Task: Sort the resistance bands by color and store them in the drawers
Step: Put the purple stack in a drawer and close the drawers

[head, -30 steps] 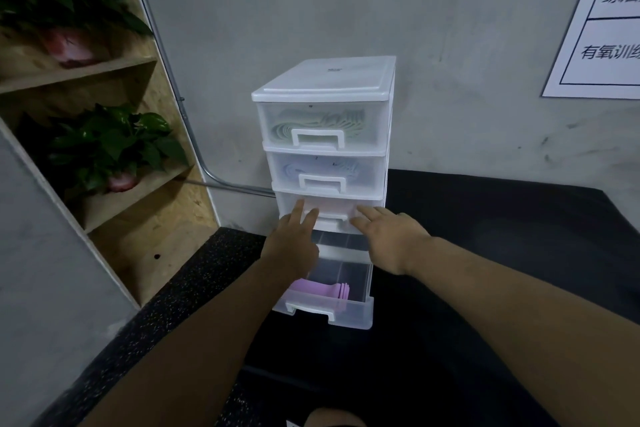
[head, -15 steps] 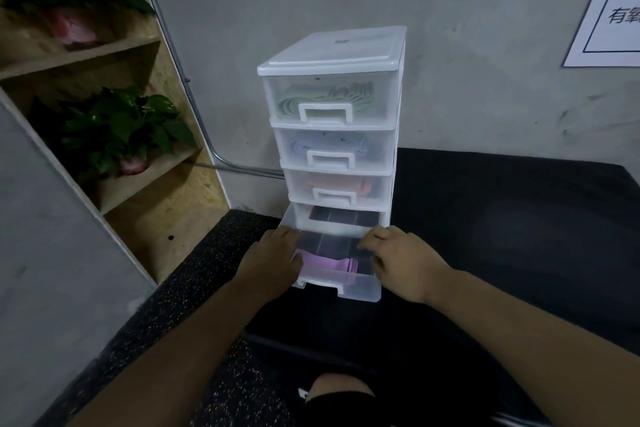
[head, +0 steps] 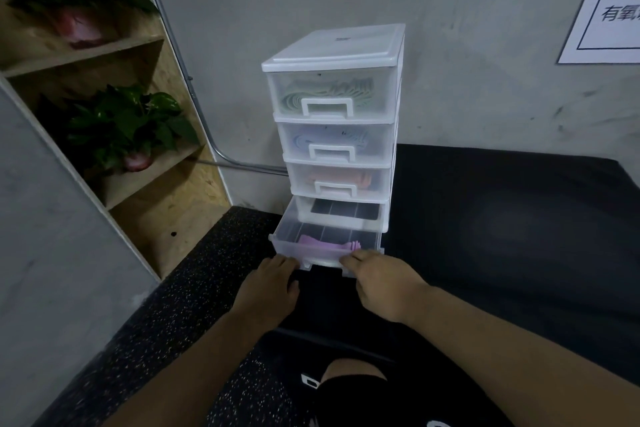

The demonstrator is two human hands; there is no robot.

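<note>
1. Four-drawer plastic unit: upper three drawers shut, holding green, pale blue and orange bands.
2. Bottom drawer: pulled out, purple resistance bands inside near its front.
3. Left hand, right hand: fingertips at the drawer's front wall; true grip apparently absent, hard to confirm.
4. Hazard: uneven push skews the drawer, jamming it or shifting the light unit.

Translucent smooth plastic drawers; seemingly rubbery speckled floor.
</note>
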